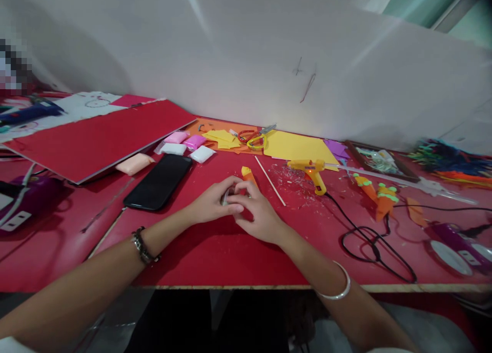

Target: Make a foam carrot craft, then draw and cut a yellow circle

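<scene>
My left hand [213, 200] and my right hand [259, 212] meet over the red table [215, 255], fingertips bent toward each other and almost touching. Between them a small pale, shiny thing shows in part; the fingers cover most of it, so its kind is unclear. Just behind the fingers lies an orange paper piece with a yellow tip [248, 173], partly hidden by my right hand. A thin pale stick [270, 181] rests to the right of it. Left of my left hand is a black phone [158, 183].
A yellow glue gun [313, 173] with a looped black cord [374, 248] lies at right, near orange paper carrots [385, 202]. Behind are scissors [261, 137], yellow sheets [300, 147], and clay packets [202, 154]. A red board [103, 132] and purple power sockets [457, 245] flank the area.
</scene>
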### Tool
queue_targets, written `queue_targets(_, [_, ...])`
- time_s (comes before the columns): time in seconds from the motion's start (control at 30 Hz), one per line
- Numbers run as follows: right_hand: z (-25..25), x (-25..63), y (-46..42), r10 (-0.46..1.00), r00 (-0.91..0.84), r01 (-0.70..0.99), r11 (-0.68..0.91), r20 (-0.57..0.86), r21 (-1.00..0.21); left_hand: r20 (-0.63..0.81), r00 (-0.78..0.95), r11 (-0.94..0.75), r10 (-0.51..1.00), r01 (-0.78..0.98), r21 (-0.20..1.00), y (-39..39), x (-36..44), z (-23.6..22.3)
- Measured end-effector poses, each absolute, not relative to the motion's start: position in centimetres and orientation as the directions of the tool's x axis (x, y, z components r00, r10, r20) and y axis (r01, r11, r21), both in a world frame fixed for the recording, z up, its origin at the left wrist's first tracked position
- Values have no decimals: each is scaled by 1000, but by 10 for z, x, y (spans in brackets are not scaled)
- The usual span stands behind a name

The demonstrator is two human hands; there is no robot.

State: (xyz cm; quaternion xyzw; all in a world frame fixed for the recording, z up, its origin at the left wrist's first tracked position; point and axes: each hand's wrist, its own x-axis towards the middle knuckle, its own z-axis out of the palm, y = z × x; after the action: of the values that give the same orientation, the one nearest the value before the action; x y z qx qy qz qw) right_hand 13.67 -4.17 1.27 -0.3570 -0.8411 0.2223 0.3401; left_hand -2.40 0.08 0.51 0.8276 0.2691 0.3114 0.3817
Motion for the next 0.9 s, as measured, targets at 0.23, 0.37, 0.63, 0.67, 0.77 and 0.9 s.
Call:
queue_targets(0.23, [7, 144, -27, 889, -260, 245, 438, 377, -865, 321, 504, -595, 802, 620, 512, 10, -29, 3])
queue_targets(0.37, [1, 151, -19, 969, -176, -3, 174, 172, -985, 432, 398, -533, 810, 806, 258, 21, -37, -2])
queue_targets(0.63, [0, 160, -9, 953, -123, 158, 294, 277, -943, 556, 343, -586, 758, 732, 347, 19, -35, 1])
queue_targets(0.67, [3, 160, -9, 945, -127, 165, 320, 301, -933, 555, 324, -595, 766, 684, 422, 15, -31, 4])
queue_targets(0.77, [17, 151, -21, 893, -124, 266, 450, 433, -852, 429, 250, -496, 868, 398, 772, -7, -12, 21])
queue_targets(0.9, [34, 120, -66, 737, -335, 420, 675, 588, -606, 186, 254, -158, 949, -127, 979, -38, 14, 52])
